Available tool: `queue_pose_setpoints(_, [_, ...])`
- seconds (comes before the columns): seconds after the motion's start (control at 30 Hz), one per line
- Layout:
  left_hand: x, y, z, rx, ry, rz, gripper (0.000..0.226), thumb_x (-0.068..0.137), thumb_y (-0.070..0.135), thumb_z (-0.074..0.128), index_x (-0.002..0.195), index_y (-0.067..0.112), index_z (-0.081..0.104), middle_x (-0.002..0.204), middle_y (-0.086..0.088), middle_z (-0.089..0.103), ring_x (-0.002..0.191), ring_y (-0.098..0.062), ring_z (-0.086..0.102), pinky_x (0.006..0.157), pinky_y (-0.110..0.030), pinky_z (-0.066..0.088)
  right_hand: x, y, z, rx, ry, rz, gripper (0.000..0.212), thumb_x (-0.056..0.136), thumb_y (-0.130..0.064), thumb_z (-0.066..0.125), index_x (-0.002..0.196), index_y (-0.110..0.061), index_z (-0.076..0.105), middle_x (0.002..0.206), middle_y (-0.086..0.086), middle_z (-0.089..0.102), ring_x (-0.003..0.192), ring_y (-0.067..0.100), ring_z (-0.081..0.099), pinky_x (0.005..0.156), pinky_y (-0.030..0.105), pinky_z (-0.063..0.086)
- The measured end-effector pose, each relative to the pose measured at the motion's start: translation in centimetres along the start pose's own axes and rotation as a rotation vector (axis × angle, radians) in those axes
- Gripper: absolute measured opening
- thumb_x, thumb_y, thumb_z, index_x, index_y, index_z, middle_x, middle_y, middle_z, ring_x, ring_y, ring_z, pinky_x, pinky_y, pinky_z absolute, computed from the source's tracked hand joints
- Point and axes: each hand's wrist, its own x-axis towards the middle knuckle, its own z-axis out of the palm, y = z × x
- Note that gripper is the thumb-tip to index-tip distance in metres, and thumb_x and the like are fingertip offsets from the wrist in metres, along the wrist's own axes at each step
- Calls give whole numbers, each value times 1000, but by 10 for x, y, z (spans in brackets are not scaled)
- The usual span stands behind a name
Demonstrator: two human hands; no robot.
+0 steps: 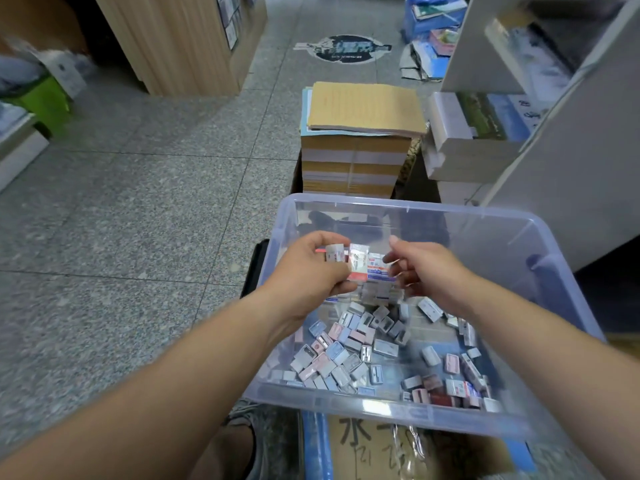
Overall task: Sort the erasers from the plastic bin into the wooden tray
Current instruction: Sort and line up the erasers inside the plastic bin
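Curled fingers and thumb of the left hand (pixel 311 268) clamp a small bundle of wrapped erasers (pixel 356 268), held upright in the air above the far half of the clear plastic bin (pixel 381 408). The right hand (pixel 429 268) hovers over the bin just to the right of that bundle. Its thumb is raised, its fingers are loosely bent, and its forefinger reaches the bundle's edge. Motion blur hides whether it pinches an eraser or only touches one, so I cannot tell its grip.

Many loose erasers (pixel 349 351) in grey, pink and pale blue wrappers lie scattered on the bin's floor, thickest toward its near wall and near right corner. Under the bin's near edge sits a cardboard box (pixel 363 441) with handwritten characters. Just beyond the bin's far wall stands a stack of brown-covered books (pixel 360 147). To the right of the bin is a white shelf unit (pixel 571 168), and to its left spreads a speckled tile floor (pixel 138 202).
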Motion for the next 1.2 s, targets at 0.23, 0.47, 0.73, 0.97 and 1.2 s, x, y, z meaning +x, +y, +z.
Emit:
queue_pose_setpoints(0.23, [0,-7,18,13,-25,19,32,88,-12,67,110,9,57,91,-17,73,72,-23,73,75,-30,63,-32,-5,-2,69,-222,-170,16,94,-10,69,107,-1,64,84,13,70,65,18,67,53,28,51])
queue_pose_setpoints(0.47, [4,-6,13,17,32,-54,26,92,-12,57,110,6,59,103,-21,68,86,-29,72,78,-29,63,17,22,-36,-13,137,49,6,95,-7,68,94,-2,64,93,25,70,70,26,64,62,31,59])
queue_pose_setpoints(0.73, [7,-7,-1,161,59,-9,28,93,-10,58,113,10,63,105,-24,71,93,-34,75,83,-40,63,41,28,-19,-53,209,105,12,90,-5,74,82,-3,66,87,20,72,67,27,66,69,38,63])
queue_pose_setpoints(0.97, [9,-3,-8,232,84,77,27,90,1,72,112,13,63,103,-24,72,84,-34,71,89,-47,58,38,24,-21,-345,299,70,28,89,-27,78,75,-8,63,80,18,73,69,30,69,74,47,63])
queue_pose_setpoints(1.2, [2,6,-11,274,161,208,26,84,8,79,105,18,67,91,-12,73,81,-27,75,89,-52,59,-23,-26,22,162,-197,-140,25,101,-30,60,99,-7,71,84,10,71,65,19,65,55,29,52])
